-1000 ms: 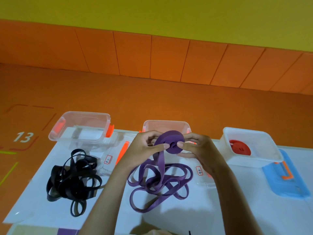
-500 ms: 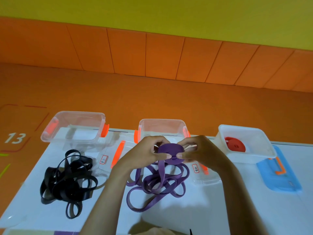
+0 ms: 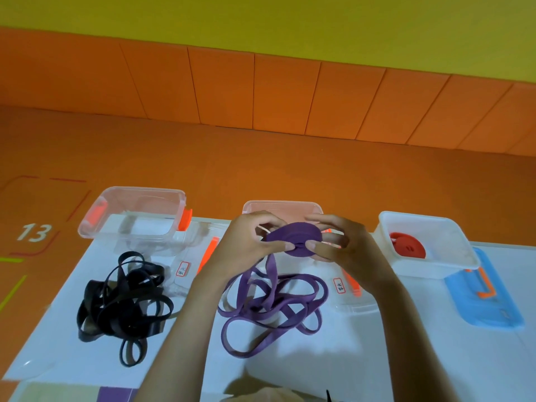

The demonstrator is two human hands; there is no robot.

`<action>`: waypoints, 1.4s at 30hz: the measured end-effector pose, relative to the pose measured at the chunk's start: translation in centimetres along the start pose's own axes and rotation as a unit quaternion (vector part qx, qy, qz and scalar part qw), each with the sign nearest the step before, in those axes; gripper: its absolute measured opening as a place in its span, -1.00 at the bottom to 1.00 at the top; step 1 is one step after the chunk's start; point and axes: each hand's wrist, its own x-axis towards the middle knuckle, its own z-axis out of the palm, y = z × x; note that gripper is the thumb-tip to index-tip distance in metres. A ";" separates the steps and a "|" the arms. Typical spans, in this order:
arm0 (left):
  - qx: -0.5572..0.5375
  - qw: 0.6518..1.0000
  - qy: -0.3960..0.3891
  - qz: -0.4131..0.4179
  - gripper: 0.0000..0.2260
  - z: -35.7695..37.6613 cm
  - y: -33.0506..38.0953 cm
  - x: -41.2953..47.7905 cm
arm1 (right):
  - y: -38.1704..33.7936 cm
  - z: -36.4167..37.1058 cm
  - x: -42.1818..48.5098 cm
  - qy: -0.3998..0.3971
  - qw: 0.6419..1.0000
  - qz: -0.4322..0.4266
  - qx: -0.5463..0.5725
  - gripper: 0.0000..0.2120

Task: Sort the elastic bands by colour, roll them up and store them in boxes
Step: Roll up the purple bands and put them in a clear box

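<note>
At frame centre the left hand [image 3: 249, 245] and right hand [image 3: 345, 250] pinch the purple roll [image 3: 293, 239] from either side. Their thumbs press near its core, probably so the coil cannot spring loose. Its tail [image 3: 272, 309] drops to a loose heap on the desk [image 3: 377, 358] below, free to feed in. The clear box [image 3: 281, 203] just behind the hands looks meant for it. A red roll [image 3: 407, 245] already lies in the white box [image 3: 420, 268] at right, and the black bands [image 3: 121, 303] wait tangled at lower left.
</note>
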 end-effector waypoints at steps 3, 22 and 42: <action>-0.020 1.000 0.006 0.001 -0.77 0.5 0.4 -0.3 | -0.4 0.2 0.1 0.027 0.999 -0.023 -0.012 -0.78; 0.008 0.999 -0.032 -0.002 -0.73 -0.7 0.8 0.6 | 0.4 0.6 0.8 0.034 0.997 -0.046 0.043 -0.75; -0.004 0.996 -0.076 -0.053 -0.81 -1.1 0.0 0.4 | 2.2 0.1 0.4 0.040 0.998 0.013 -0.048 -0.77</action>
